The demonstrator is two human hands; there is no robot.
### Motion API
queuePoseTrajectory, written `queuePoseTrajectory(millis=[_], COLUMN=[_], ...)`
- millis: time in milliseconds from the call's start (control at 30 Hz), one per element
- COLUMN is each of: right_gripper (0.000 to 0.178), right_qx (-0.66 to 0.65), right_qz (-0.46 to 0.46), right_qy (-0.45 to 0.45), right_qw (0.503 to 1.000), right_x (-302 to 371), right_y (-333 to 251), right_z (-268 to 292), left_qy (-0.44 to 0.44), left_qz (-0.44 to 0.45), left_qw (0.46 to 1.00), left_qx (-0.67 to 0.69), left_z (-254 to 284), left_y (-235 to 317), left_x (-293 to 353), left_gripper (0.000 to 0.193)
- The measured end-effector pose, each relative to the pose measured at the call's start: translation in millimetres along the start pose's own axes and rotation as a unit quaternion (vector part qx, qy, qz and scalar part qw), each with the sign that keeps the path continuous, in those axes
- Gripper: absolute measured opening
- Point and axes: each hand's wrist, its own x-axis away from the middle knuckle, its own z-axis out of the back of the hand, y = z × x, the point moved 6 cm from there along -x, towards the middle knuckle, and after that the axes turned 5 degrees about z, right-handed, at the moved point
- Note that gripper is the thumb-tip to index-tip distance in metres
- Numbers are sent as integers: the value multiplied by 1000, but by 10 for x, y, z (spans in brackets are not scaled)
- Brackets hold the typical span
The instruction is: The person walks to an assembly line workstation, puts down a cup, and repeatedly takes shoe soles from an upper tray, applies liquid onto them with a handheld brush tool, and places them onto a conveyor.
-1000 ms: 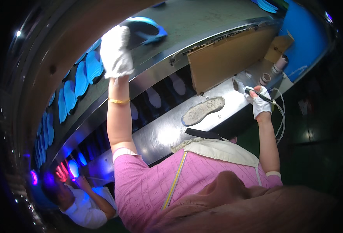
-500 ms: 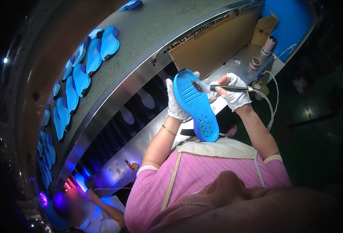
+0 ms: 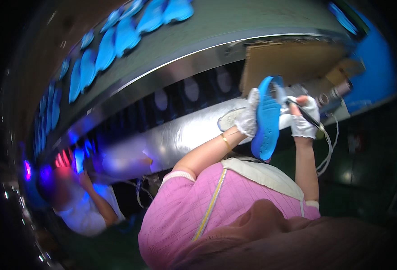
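Note:
My left hand, in a white glove, is closed around the left edge of a blue shoe sole. The sole stands nearly upright in the picture, tilted, with grooves at its upper part and small holes lower down. My right hand, in a white fingerless glove, grips a black-handled brush that trails a white hose. The brush's tip is blurred beside the sole's right edge; whether it touches cannot be made out. A whitish sole-shaped piece lies just left of my left hand.
Several blue soles lie on the green conveyor belt beyond the metal edge. Cardboard stands behind my hands, with spools to its right. A shiny metal shelf runs leftward to a co-worker holding a blue piece.
The view has swung, so the belt and shelf lie flatter across the picture. The sole has turned more edge-on. The brush has shifted from over its grooves to near its right edge.

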Motion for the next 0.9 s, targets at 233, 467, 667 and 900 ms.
queuePoseTrajectory(millis=[233, 467, 667, 900], right_gripper=[15, 17, 9, 11], right_qx=[-74, -69, 62, -41], right_qz=[43, 52, 94, -12], right_qy=[-138, -184, -131, -134], right_qw=[987, 979, 985, 990], right_x=[250, 452, 408, 349], right_y=[-132, -442, -529, -483], right_z=[-259, -349, -91, -146], left_qy=[-6, -59, -61, 22], left_qz=[4, 58, 114, 18], left_qw=[1000, 995, 975, 987], left_qx=[30, -54, -179, -158], left_z=[115, -333, 19, -430], left_y=[114, 402, 116, 405], left_x=[85, 308, 506, 272], left_gripper=[62, 90, 84, 114])
